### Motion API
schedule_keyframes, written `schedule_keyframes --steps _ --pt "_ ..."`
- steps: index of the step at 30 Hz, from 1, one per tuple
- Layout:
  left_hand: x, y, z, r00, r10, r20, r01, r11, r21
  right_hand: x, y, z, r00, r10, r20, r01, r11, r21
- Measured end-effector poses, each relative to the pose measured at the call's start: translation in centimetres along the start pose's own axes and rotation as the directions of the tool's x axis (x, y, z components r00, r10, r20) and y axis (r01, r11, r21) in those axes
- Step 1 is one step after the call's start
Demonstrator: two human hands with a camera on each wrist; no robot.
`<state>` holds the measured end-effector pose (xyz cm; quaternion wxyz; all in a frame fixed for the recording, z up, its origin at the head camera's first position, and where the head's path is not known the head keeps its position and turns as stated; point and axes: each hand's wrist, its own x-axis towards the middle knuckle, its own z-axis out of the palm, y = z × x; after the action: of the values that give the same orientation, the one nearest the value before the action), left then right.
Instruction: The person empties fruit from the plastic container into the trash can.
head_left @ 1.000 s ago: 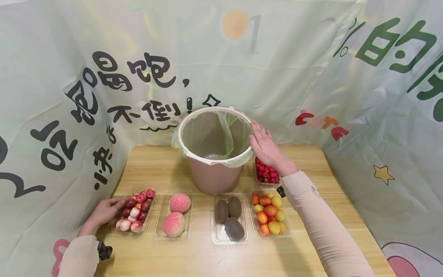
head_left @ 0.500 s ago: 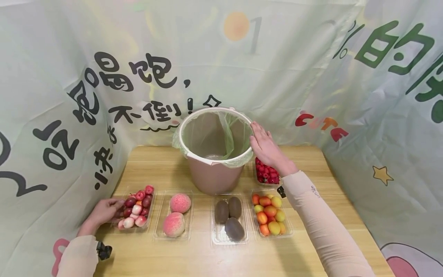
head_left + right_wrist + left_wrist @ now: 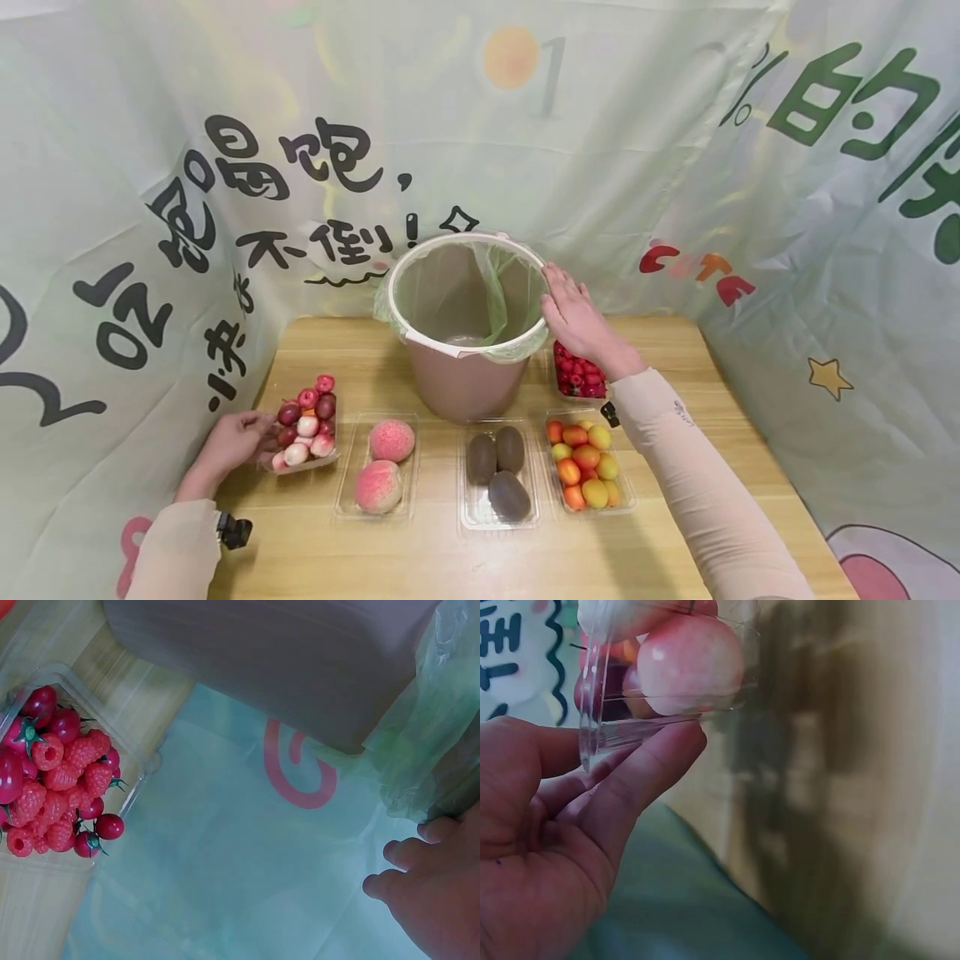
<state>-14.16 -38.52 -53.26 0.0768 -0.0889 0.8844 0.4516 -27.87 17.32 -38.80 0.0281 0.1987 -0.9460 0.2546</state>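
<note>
Tray of small apples point(image 3: 306, 425) sits at the table's point(image 3: 675, 350) front-left corner, lifted at its near end and tilted, w/ the far end higher in the head view. Beside it to the right, in a row: peach tray point(image 3: 378, 467), kiwi tray point(image 3: 498, 475), tray of orange and yellow fruit point(image 3: 587, 462). Behind them the pink bucket point(image 3: 465, 379) w/ green liner point(image 3: 517, 354); berry tray point(image 3: 577, 373) just right of the bucket, partly under the right wrist. Nothing lies btwn apple tray and bucket.

Left hand point(image 3: 232, 442) grips the tray's left edge: fingers point(image 3: 641, 769) curl under the clear rim, fruit just above them. Tray's long axis runs front to back, roughly parallel to the other trays.

Right hand point(image 3: 573, 317) rests flat on the bucket rim, fingers straight, touching the liner; holds nothing.
</note>
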Motion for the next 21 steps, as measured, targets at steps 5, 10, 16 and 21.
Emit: schedule_keyframes --steps 5,10,16,21 --pt "0.2 2.4 -0.3 0.998 0.036 -0.047 -0.033 0.997 0.073 0.0 0.1 0.0 1.0 -0.007 -0.008 0.007 1.0 0.003" --pt "0.4 5.1 -0.9 0.999 0.028 -0.028 -0.027 0.999 0.038 0.0 0.2 0.0 1.0 -0.007 -0.012 0.007 1.0 0.002" --pt "0.9 8.4 -2.1 0.999 0.048 -0.015 -0.049 0.997 -0.056 0.0 0.1 -0.1 1.0 -0.008 0.002 0.008 1.0 0.002" --pt "1.6 11.5 -2.7 0.998 0.046 -0.041 -0.049 0.997 -0.063 0.1 0.2 0.0 1.0 -0.008 0.002 0.008 1.0 -0.003"
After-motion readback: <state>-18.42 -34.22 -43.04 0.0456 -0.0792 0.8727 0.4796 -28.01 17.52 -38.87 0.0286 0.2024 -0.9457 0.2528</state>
